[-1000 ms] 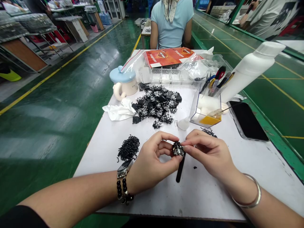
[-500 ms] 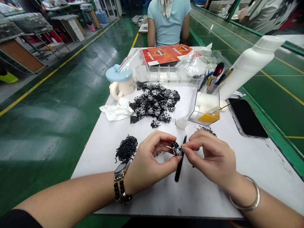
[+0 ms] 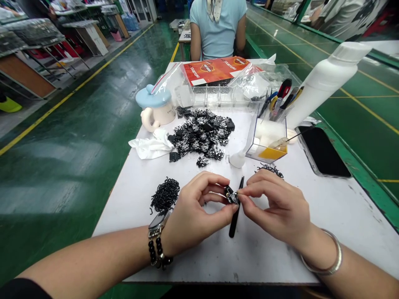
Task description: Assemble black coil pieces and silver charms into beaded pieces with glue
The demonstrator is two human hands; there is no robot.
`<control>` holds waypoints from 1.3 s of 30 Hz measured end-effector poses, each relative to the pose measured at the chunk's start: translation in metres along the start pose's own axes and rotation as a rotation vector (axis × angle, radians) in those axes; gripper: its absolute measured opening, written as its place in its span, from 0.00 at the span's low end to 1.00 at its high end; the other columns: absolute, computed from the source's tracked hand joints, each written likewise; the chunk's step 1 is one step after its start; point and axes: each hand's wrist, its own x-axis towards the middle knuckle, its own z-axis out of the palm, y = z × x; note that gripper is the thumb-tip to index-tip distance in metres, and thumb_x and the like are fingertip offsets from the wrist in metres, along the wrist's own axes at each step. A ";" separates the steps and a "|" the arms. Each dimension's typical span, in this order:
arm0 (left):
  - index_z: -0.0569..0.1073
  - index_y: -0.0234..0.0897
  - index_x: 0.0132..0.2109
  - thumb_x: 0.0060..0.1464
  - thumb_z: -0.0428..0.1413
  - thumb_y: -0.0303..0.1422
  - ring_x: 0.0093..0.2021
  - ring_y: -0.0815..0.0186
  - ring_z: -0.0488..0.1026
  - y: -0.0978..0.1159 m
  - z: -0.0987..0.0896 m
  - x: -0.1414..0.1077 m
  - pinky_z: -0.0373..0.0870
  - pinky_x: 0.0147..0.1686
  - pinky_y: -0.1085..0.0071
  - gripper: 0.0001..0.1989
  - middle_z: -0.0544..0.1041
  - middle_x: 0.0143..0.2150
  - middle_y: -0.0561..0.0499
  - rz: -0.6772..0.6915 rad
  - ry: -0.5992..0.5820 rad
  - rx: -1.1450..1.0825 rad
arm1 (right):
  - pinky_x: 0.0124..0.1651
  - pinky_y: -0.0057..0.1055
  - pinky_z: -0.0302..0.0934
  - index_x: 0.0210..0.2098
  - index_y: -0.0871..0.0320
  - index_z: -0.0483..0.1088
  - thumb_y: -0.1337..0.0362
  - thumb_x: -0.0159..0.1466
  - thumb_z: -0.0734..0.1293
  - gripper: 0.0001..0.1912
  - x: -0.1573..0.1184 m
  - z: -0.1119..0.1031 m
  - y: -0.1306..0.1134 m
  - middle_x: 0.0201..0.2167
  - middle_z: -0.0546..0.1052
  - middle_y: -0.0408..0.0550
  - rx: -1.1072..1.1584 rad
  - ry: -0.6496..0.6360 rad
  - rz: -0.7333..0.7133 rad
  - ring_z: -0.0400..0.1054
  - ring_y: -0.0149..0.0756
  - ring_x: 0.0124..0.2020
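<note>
Between its thumb and fingers my left hand [image 3: 199,207] grips a small black-and-silver metal part [image 3: 231,195]. My right hand [image 3: 276,203] pinches at that part's right side, thumb against forefinger; whatever sits between those tips is too small to make out. Black tweezers [image 3: 236,216] lie on the table just beneath the fingertips. A heap of similar black-and-silver parts [image 3: 202,131] is spread beyond the hands. Left of my left hand is a pile of small black hook-shaped pieces [image 3: 165,194], and more black pieces [image 3: 269,169] lie behind my right hand.
Around the white table [image 3: 124,253] stand a lidded mug [image 3: 158,110], crumpled tissue [image 3: 151,144], a clear tool holder [image 3: 268,141], a white bottle [image 3: 330,83] and a phone [image 3: 326,151]. Clear trays [image 3: 215,96] and a red-orange card [image 3: 215,70] lie at the back. A person [image 3: 218,31] sits ahead.
The whole view has shifted slightly. The held part is tilted a little differently, and my right fingertips have closed in slightly on its side. Both hands stay in about the same place.
</note>
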 end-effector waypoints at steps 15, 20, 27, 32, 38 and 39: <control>0.70 0.35 0.45 0.48 0.61 0.23 0.39 0.71 0.72 -0.001 0.001 0.000 0.77 0.39 0.79 0.16 0.68 0.41 0.51 0.079 -0.012 0.075 | 0.31 0.34 0.59 0.35 0.62 0.68 0.79 0.56 0.66 0.10 0.001 -0.004 -0.002 0.27 0.70 0.49 -0.112 -0.064 -0.160 0.62 0.33 0.29; 0.70 0.35 0.45 0.47 0.61 0.22 0.38 0.70 0.72 -0.001 0.001 -0.002 0.78 0.39 0.77 0.16 0.68 0.41 0.50 0.083 -0.016 0.077 | 0.31 0.34 0.59 0.37 0.61 0.68 0.79 0.57 0.65 0.11 0.003 -0.007 -0.002 0.27 0.70 0.49 -0.106 -0.085 -0.174 0.62 0.33 0.30; 0.71 0.36 0.44 0.47 0.62 0.23 0.38 0.68 0.73 0.000 0.000 0.000 0.79 0.39 0.74 0.16 0.69 0.41 0.50 0.044 -0.018 0.055 | 0.32 0.34 0.60 0.40 0.58 0.67 0.77 0.59 0.64 0.12 0.003 -0.007 -0.001 0.28 0.70 0.48 -0.098 -0.100 -0.163 0.62 0.34 0.31; 0.70 0.36 0.44 0.47 0.62 0.23 0.38 0.69 0.73 -0.001 0.001 -0.001 0.79 0.39 0.74 0.16 0.68 0.41 0.50 0.035 -0.017 0.040 | 0.33 0.34 0.61 0.39 0.58 0.68 0.76 0.59 0.63 0.11 0.002 -0.007 -0.001 0.29 0.71 0.48 -0.100 -0.103 -0.140 0.63 0.34 0.31; 0.70 0.36 0.44 0.47 0.62 0.24 0.37 0.70 0.73 -0.001 0.001 -0.001 0.79 0.38 0.76 0.16 0.68 0.40 0.51 0.038 -0.005 0.054 | 0.34 0.33 0.60 0.39 0.59 0.67 0.77 0.59 0.64 0.11 0.000 -0.007 -0.001 0.29 0.70 0.48 -0.112 -0.112 -0.139 0.62 0.34 0.32; 0.70 0.36 0.44 0.47 0.62 0.24 0.36 0.70 0.73 -0.002 0.001 -0.001 0.78 0.38 0.76 0.16 0.68 0.40 0.51 0.039 -0.004 0.056 | 0.34 0.33 0.60 0.39 0.59 0.67 0.77 0.59 0.64 0.11 0.000 -0.006 -0.001 0.29 0.70 0.48 -0.115 -0.116 -0.137 0.62 0.34 0.32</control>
